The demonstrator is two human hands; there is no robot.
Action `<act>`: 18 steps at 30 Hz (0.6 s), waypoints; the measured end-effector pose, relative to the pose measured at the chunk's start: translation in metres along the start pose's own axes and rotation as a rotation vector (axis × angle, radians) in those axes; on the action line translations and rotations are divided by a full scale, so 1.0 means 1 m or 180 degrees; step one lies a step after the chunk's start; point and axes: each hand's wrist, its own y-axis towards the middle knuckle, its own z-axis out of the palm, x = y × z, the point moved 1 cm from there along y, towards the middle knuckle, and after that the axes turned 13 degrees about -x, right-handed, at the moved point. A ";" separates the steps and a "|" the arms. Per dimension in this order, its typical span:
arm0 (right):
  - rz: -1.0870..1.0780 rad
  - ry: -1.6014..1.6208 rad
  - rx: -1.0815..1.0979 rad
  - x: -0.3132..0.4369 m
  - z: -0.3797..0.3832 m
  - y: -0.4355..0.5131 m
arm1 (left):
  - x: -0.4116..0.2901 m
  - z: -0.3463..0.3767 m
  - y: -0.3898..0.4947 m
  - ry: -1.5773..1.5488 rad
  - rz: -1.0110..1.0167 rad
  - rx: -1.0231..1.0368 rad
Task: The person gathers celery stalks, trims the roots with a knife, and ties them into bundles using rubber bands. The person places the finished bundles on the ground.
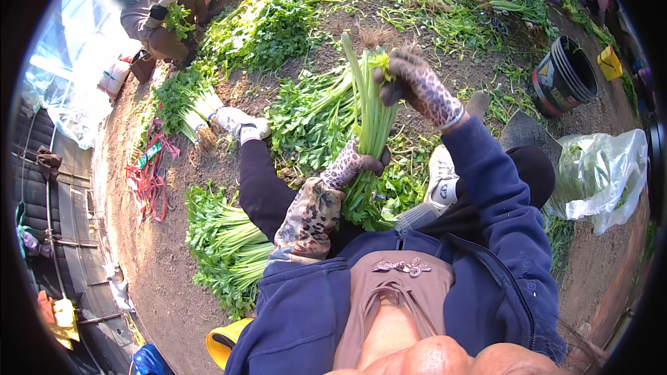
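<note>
My left hand [359, 162], in a leopard-print glove with dark fingers, is closed around the stalks of a celery bunch [371, 125], whose leaves hang down towards my lap. At the upper end of that bunch, my right hand [411, 80], gloved alike, has its fingers curled at a small yellow-green leafy piece [379, 62]; whether it grips this piece is hard to tell. Behind the held bunch lies a pile of celery [312, 114] on the soil. Another celery pile [229, 250] lies beside my bent leg, and tied bunches [193, 109] rest near my shoe.
A stack of black buckets [563, 75] and a clear plastic bag [599, 177] stand to the right. Red ties [148, 177] lie on the soil to the left. A person [161, 15] sits at the upper left with celery; other people are at the upper right.
</note>
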 end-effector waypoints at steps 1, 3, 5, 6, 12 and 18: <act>-0.0273 0.0142 -0.0530 0.011 -0.001 0.013 | 0.002 -0.001 -0.002 -0.0022 -0.0020 0.0040; -0.1160 0.1039 -0.1124 0.062 -0.059 0.052 | -0.005 0.002 -0.004 0.0204 -0.0129 -0.0065; -0.2051 0.2339 -0.0676 0.112 -0.148 0.064 | 0.002 0.002 0.009 0.0357 -0.0096 -0.0184; -0.2100 0.1063 -0.2275 0.107 -0.138 0.057 | 0.001 -0.006 0.004 0.0827 -0.0114 -0.0642; -0.0215 -0.4034 -0.0620 -0.025 -0.102 0.018 | -0.042 -0.001 0.045 0.3608 0.0803 -0.1900; -0.0163 0.0343 -0.1760 -0.062 -0.015 0.026 | -0.050 0.014 0.083 0.5869 0.2385 -0.1900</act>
